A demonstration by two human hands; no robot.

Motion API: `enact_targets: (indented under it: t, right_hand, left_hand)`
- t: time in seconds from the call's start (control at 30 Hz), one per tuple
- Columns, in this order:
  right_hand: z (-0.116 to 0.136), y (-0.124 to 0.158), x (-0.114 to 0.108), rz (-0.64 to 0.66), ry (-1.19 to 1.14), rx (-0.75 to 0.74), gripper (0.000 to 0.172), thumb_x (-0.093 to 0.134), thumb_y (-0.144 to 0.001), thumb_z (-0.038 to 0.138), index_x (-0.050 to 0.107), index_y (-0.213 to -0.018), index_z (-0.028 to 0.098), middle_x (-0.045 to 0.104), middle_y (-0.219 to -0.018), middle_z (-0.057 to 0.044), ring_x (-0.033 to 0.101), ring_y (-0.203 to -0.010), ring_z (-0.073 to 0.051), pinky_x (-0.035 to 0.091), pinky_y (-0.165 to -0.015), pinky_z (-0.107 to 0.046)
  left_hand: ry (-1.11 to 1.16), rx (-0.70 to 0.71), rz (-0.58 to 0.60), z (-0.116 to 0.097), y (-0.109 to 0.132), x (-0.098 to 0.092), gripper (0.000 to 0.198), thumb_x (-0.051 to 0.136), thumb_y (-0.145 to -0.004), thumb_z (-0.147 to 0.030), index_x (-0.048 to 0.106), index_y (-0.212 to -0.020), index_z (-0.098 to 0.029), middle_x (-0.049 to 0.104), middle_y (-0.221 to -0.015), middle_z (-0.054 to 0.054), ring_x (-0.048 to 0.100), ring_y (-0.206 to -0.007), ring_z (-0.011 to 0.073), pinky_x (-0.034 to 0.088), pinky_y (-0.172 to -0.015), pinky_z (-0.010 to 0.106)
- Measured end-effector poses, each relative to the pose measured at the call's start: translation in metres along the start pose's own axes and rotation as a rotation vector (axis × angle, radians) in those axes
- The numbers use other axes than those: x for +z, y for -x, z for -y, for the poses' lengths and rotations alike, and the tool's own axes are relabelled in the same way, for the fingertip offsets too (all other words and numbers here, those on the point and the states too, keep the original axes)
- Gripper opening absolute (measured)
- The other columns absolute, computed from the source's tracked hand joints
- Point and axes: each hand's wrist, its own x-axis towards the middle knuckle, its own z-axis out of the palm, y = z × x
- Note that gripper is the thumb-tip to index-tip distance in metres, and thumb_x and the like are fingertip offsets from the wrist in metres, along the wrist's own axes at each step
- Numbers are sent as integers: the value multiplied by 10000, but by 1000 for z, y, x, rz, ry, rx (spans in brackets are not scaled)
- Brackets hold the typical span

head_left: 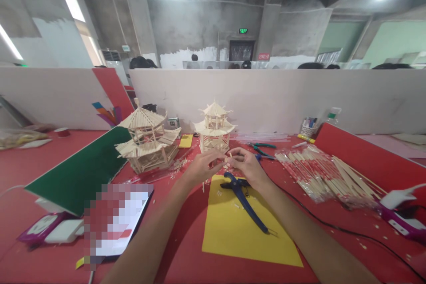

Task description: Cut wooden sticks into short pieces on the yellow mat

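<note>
My left hand (207,163) and my right hand (246,165) meet fingertip to fingertip in front of the smaller wooden stick pagoda (215,128). Between my right thumb and fingers is a short piece of wooden stick (230,155). The left fingers are pinched together close by; what they hold is too small to make out. Under my hands lies a blue-handled cutter (246,204) on a yellow sheet (229,235), with small wood offcuts near it. A larger stick pagoda (146,140) stands to the left.
Bagged wooden sticks (314,171) lie at right, near a black cable (309,215). Green-handled pliers (264,145) are behind my right hand. A tablet (133,213), partly blurred out, and a power strip (43,228) lie left. Green (89,168) and red (359,155) boards flank the workspace.
</note>
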Motion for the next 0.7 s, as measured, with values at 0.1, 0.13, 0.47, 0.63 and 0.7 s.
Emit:
enact_targets:
  t: [0.1,0.13,0.47,0.63,0.7]
  right_hand:
    - [0,1,0,-2,5,2,391,856,-641,383,634,-918,220,701,-718,11,613,-564,-124,508,-568,-250]
    - [1,1,0,-2,5,6,390,857,-638,383,633,-913,220,700,-714,12,606,-554,-121,506,-561,-248]
    - [0,-1,-2,-77,34,30,385,837,-662,436,623,-900,222,740,-850,-33,642,-637,-142,559,-613,-278]
    - [5,-2,-5,-130,-17,63,396,836,-652,473,614,-867,226,751,-901,-24,599,-586,-104,596,-723,-336]
    - [7,-1,-4,-141,-5,80,401,840,-644,472,611,-865,229,754,-903,-15,597,-583,-98,596,-751,-341]
  left_hand:
    - [-1,25,2,1,0,1,226,571,-935,-310,678,-1102,-203,712,-1077,82,668,-971,175,524,-867,291]
    - [-4,31,4,1,0,1,228,571,-933,-305,677,-1108,-203,712,-1084,85,667,-987,179,524,-871,293]
    - [-42,-92,297,-3,-1,-26,155,573,-866,-227,686,-971,-214,713,-1019,53,662,-912,172,503,-812,256]
    - [-3,-123,728,13,8,-18,198,608,-719,-81,720,-829,-202,718,-792,5,621,-645,124,428,-601,199]
    - [14,-135,801,18,11,-9,217,616,-717,-83,723,-864,-201,728,-819,2,626,-662,121,415,-597,191]
